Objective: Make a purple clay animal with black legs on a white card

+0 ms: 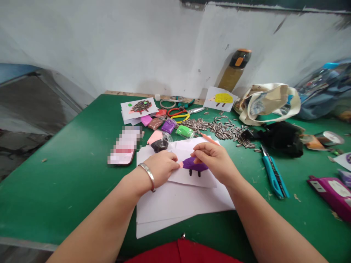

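Observation:
On a stack of white paper (181,204) lies a smaller white sheet (203,179) with a flat purple clay shape (195,165), a pink pointed end and two short black legs. My left hand (160,166) rests on the sheet's left side, fingertips at the pink end. Over the purple shape is my right hand (212,159), its thumb and index finger pinched together; whatever is between them is too small to make out. An orange pen-like tool (210,139) lies just behind my right hand. Black clay in clear wrap (159,144) sits behind my left hand.
Sunflower seeds (223,129), green clay (184,131), purple clay (168,126) and scissors (181,115) lie behind the paper. A phone (126,148) is at left; a blue cutter (274,177) and black bag (285,138) are at right. A bottle (236,71) stands by the wall.

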Action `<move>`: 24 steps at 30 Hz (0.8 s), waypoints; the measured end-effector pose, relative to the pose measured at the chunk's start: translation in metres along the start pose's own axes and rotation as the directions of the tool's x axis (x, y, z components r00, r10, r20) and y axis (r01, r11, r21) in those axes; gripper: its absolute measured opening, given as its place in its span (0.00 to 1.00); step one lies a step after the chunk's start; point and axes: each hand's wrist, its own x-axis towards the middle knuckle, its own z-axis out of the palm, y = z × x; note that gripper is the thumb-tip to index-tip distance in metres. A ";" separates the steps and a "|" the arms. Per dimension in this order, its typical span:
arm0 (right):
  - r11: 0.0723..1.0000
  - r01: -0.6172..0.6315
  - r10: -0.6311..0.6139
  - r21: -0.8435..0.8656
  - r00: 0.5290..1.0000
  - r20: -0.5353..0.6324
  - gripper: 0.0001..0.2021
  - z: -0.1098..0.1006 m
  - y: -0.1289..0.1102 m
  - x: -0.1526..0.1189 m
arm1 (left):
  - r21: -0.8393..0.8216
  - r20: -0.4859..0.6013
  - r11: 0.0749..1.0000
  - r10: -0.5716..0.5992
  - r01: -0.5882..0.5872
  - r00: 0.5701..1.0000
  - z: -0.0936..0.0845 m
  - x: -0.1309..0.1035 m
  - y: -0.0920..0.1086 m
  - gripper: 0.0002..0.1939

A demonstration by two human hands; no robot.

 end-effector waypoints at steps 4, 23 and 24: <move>0.998 0.035 -0.035 -0.055 0.999 0.001 0.08 0.000 -0.002 0.000 | 0.067 -0.012 0.998 -0.017 0.018 1.000 0.002 -0.001 0.002 0.19; 0.982 0.097 -0.102 -0.160 0.995 -0.022 0.06 0.000 0.001 0.002 | 0.041 0.074 0.999 0.010 -0.014 0.997 -0.004 0.001 0.002 0.18; 0.982 0.098 -0.103 -0.159 0.995 -0.020 0.06 0.000 0.001 0.002 | 0.051 0.074 0.999 0.011 -0.015 0.997 -0.003 0.001 0.002 0.18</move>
